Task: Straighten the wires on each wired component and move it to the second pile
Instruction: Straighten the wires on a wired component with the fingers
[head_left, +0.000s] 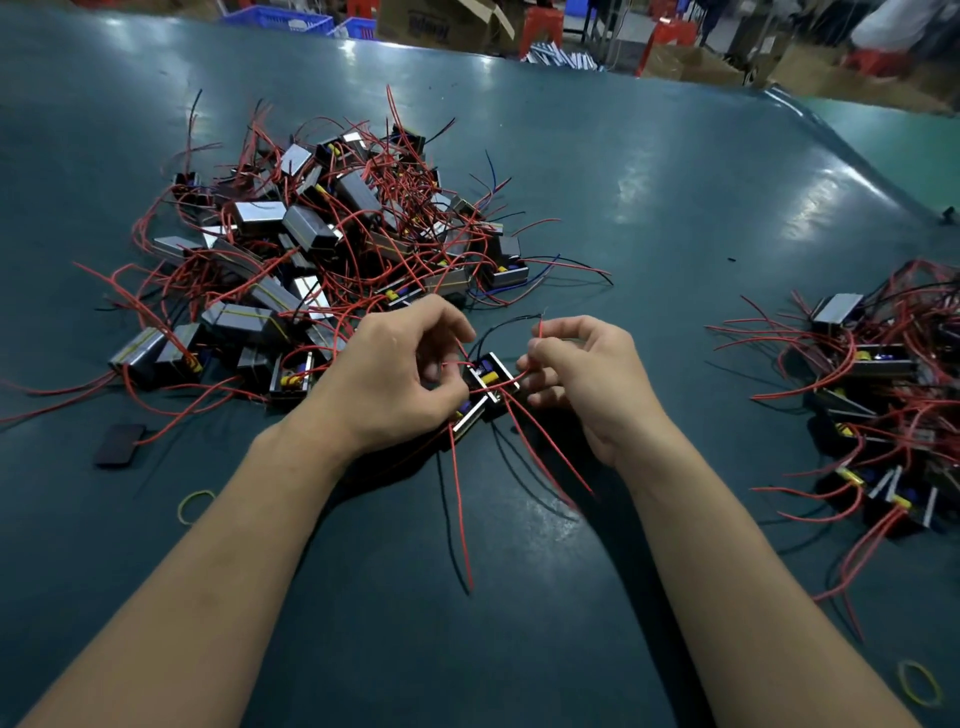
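A small black boxed component (488, 384) with yellow and blue parts and a metal edge lies on the green table between my hands. My left hand (395, 379) grips its left side, fingers curled on the box and a red wire. My right hand (576, 374) pinches one of its red wires (540, 332), which bends upward; a thin black wire arcs above. Other red and black wires trail from the box toward me. The big tangled pile (322, 244) sits behind my left hand. The second pile (893, 395) lies at the right edge.
A flat black piece (120, 444) and a yellow rubber band (195, 505) lie near my left forearm; another yellow band (920, 682) is at the lower right. Boxes, blue crates and red stools stand beyond the table's far edge.
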